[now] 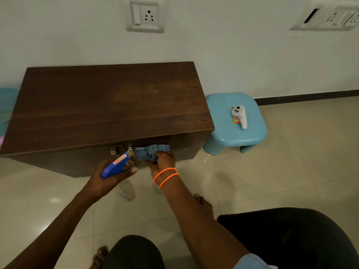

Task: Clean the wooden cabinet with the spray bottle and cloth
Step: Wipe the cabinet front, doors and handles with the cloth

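Two hands work at the near front of the wooden cabinet (108,105): the left hand (108,176) grips the spray bottle (116,165) (blue head), the right hand (164,161) presses a bunched cloth (150,151) against the door.

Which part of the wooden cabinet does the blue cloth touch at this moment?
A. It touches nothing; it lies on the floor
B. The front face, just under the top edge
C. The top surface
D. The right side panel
B: the right hand presses the blue cloth against the front face of the wooden cabinet, just under its top edge, beside the metal handles.
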